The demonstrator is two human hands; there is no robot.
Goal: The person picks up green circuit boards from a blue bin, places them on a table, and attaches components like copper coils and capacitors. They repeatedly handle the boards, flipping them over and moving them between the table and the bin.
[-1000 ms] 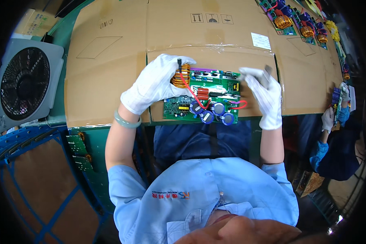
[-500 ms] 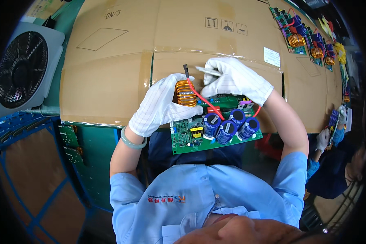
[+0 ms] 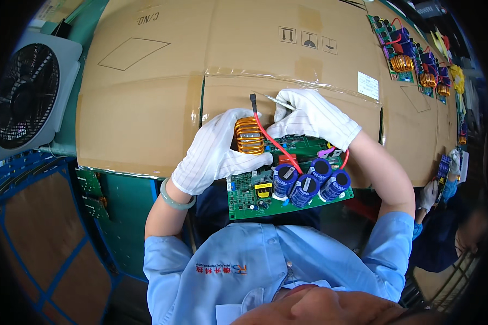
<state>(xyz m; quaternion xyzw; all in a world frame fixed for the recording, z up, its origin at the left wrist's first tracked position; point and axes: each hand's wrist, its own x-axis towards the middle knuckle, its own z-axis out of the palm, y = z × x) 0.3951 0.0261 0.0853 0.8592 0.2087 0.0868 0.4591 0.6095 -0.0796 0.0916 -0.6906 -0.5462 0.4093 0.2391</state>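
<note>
My left hand (image 3: 214, 150), in a white glove, is closed around the left end of a green circuit board (image 3: 241, 210), thumb and fingers on either side of a copper-wound coil (image 3: 249, 136). The board is tilted at the cardboard's near edge. Several blue capacitors (image 3: 304, 189) stand on its near right part. From them a red wire (image 3: 274, 142) rises past the coil to a black end. My gloved right hand (image 3: 315, 118) is closed on slim metal tweezers (image 3: 281, 102), whose tip points left toward the wire's end. Its lower fingers lie at the board's far edge.
Flat cardboard (image 3: 146, 114) covers the bench. A grey fan (image 3: 27, 97) stands at left. Several similar boards (image 3: 400, 51) lie at far right, and more boards (image 3: 92, 187) sit at lower left. A co-worker's gloved hand (image 3: 430, 195) works at the right.
The whole scene sits slightly lower in view. The tweezers have turned a little, so their tip slopes more and looks thinner. Both hands keep their grips.
</note>
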